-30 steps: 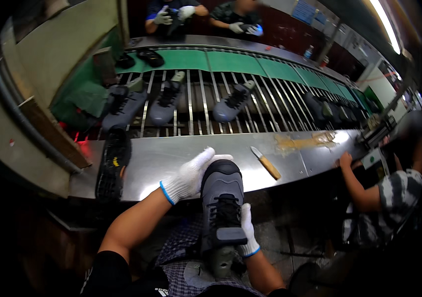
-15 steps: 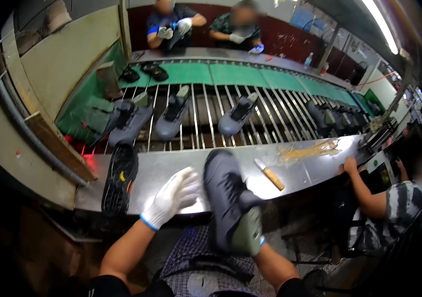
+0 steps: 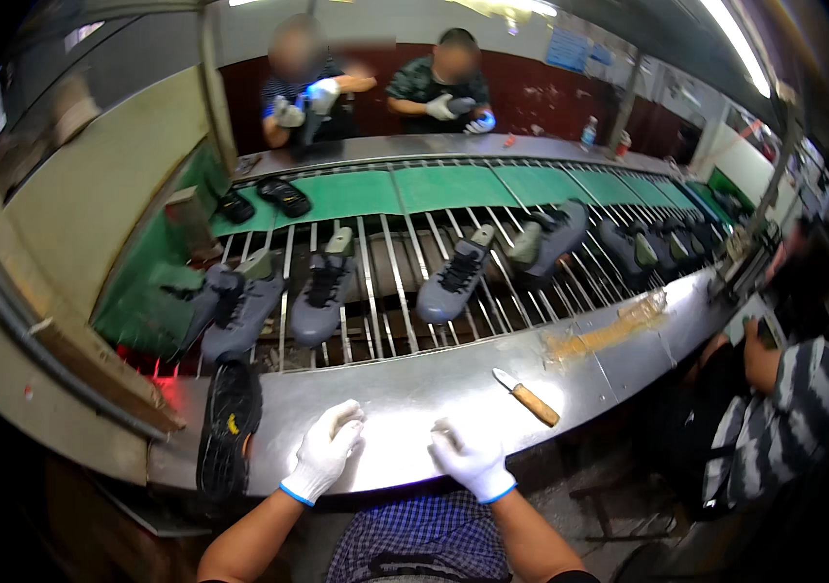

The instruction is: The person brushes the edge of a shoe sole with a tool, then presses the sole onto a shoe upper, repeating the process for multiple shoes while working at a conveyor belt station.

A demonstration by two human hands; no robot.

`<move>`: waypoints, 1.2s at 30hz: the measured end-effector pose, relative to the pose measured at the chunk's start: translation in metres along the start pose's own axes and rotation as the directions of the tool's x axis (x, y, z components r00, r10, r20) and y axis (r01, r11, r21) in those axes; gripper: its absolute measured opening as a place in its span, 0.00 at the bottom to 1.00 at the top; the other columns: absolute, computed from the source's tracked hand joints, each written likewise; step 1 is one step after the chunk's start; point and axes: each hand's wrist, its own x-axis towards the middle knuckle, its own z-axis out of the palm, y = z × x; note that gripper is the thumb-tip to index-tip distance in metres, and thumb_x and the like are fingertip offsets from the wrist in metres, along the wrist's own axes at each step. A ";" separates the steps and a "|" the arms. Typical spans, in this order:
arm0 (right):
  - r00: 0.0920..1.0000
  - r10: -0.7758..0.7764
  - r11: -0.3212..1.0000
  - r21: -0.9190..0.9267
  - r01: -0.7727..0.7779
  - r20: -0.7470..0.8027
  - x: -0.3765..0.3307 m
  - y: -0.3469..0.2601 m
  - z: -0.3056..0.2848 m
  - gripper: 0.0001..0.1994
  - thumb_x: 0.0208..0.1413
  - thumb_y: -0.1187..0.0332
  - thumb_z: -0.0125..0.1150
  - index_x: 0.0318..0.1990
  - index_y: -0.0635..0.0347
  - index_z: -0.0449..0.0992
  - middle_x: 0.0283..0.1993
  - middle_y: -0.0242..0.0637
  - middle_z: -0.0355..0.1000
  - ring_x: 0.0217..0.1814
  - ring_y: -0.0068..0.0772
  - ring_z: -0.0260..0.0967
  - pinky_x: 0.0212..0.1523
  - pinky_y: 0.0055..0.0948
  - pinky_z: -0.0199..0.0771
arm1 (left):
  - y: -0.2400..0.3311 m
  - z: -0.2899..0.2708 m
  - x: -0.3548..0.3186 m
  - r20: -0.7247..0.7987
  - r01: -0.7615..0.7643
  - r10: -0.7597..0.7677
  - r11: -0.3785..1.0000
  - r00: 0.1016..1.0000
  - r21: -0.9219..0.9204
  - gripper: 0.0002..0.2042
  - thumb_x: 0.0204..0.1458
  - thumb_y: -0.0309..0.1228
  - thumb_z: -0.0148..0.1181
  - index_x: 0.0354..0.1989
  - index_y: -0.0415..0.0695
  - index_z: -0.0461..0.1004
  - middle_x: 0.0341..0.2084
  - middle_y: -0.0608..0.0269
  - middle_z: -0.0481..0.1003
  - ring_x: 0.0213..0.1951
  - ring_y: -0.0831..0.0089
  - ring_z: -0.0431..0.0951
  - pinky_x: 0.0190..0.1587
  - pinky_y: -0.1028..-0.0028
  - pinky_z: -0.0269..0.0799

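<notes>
My left hand [image 3: 325, 455], in a white knit glove with a blue cuff, hovers over the near metal ledge, empty with fingers loosely stretched. Opposite it, my right hand [image 3: 473, 461], gloved alike, is also empty, its fingers slightly bent and blurred. To its right lies a knife [image 3: 528, 396] with a wooden handle and short blade. Left of my left hand, a black shoe sole [image 3: 230, 428] rests tread up on the ledge. A grey shoe [image 3: 552, 243] on a green last sits tilted on the metal rods beyond, toe away from me.
More grey shoes on lasts, such as one [image 3: 325, 287] and another [image 3: 455, 277], stand on the rod conveyor [image 3: 375, 282]. Black soles [image 3: 284, 197] lie on the green belt [image 3: 448, 188]. Two gloved co-workers sit across; another person in striped clothing [image 3: 774, 418] sits at the right.
The grey shoe my right hand held has left it and now sits on the rods. My right hand is back above the ledge, empty. The head view has shifted.
</notes>
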 end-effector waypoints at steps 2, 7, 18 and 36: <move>0.994 0.083 0.997 0.000 -0.083 -0.071 0.005 -0.017 0.008 0.13 0.64 0.55 0.72 0.49 0.50 0.89 0.37 0.36 0.87 0.33 0.37 0.87 0.36 0.31 0.87 | 0.005 0.008 0.036 0.049 -0.143 0.135 0.930 0.990 0.340 0.23 0.68 0.28 0.59 0.70 0.32 0.70 0.59 0.48 0.80 0.56 0.64 0.82 0.60 0.66 0.80; 0.987 0.037 0.998 0.051 -0.029 -0.157 0.009 -0.007 0.007 0.11 0.65 0.57 0.71 0.47 0.51 0.86 0.31 0.35 0.82 0.27 0.38 0.81 0.29 0.36 0.81 | 0.037 0.086 0.183 0.262 -0.434 0.371 0.526 0.891 0.731 0.38 0.57 0.44 0.72 0.72 0.34 0.68 0.71 0.37 0.69 0.73 0.43 0.69 0.77 0.57 0.63; 0.993 0.109 0.990 0.097 -0.104 -0.051 0.007 -0.007 -0.010 0.11 0.66 0.59 0.69 0.47 0.55 0.83 0.40 0.38 0.84 0.35 0.41 0.83 0.35 0.36 0.84 | 0.063 0.188 0.327 0.047 -0.015 -0.074 0.384 0.996 0.923 0.60 0.36 0.60 0.81 0.74 0.39 0.58 0.64 0.35 0.74 0.63 0.42 0.79 0.67 0.54 0.76; 0.449 -0.406 -0.396 0.289 -0.872 0.796 -0.024 0.019 -0.019 0.65 0.59 0.15 0.38 0.76 0.79 0.56 0.58 0.82 0.73 0.49 0.77 0.82 0.46 0.52 0.93 | 0.209 0.003 0.007 0.772 -0.537 -0.185 0.620 0.607 0.572 0.51 0.46 0.46 0.82 0.76 0.40 0.61 0.64 0.48 0.76 0.64 0.50 0.78 0.68 0.56 0.74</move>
